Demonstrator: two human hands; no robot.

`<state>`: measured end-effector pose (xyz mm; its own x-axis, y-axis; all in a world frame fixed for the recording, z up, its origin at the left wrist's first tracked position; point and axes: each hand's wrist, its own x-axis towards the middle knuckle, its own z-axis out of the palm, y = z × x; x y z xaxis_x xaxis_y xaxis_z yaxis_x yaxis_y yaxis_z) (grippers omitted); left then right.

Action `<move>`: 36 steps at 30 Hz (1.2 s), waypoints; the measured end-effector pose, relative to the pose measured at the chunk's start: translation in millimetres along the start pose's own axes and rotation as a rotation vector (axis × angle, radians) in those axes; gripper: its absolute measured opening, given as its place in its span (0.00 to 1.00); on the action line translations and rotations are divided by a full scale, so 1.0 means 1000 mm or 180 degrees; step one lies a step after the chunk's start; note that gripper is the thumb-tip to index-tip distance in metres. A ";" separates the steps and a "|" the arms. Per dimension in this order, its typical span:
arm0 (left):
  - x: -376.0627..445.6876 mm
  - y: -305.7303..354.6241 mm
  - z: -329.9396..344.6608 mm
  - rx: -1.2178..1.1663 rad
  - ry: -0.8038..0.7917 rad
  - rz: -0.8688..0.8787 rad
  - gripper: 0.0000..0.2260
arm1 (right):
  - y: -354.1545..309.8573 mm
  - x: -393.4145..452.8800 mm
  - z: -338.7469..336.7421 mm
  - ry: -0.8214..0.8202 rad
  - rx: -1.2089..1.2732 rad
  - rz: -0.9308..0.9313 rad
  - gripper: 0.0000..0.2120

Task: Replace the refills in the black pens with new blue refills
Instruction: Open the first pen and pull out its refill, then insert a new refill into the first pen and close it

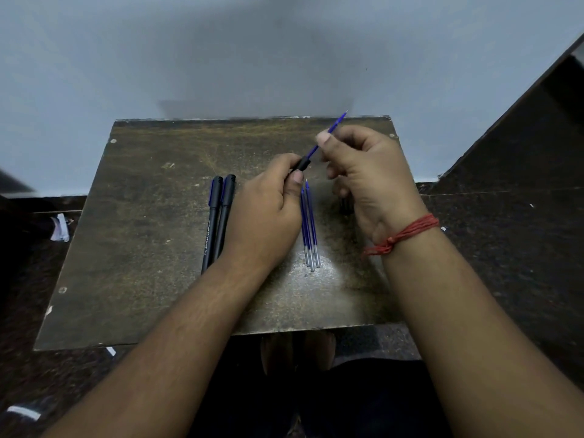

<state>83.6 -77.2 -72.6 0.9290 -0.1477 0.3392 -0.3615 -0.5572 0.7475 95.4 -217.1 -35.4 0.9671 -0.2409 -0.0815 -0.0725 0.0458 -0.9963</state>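
Observation:
My left hand (265,213) grips the black barrel of an uncapped pen (302,163), whose open end points up and right. A blue refill (335,125) sticks out of that barrel, and my right hand (366,178) pinches it between thumb and fingers, its tip rising past the board's far edge. Three blue refills (310,230) lie side by side on the board between my hands. Two capped black pens (218,216) lie together to the left of my left hand. A small dark part (346,207) lies under my right hand, mostly hidden.
Everything rests on a worn brown wooden board (151,235) set against a pale wall. Dark speckled floor surrounds it, with scraps of white paper (60,227) at the left. A dark slanted surface (521,137) rises at the right.

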 end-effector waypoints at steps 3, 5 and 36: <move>-0.001 0.000 0.000 0.0126 -0.0047 0.0001 0.10 | -0.003 0.007 -0.009 0.0469 0.0577 -0.0025 0.05; -0.002 0.002 -0.001 0.0238 -0.0116 0.0054 0.10 | -0.007 0.010 -0.019 0.0834 0.0925 -0.0195 0.06; 0.000 -0.002 -0.004 0.0198 0.0001 -0.0177 0.09 | 0.003 0.017 -0.058 0.0122 -0.3987 0.0365 0.06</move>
<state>83.9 -73.1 -71.4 0.9475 -0.1149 0.2983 -0.3038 -0.6143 0.7283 97.4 -277.8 -41.7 0.9338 -0.3254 -0.1490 -0.3570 -0.8763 -0.3235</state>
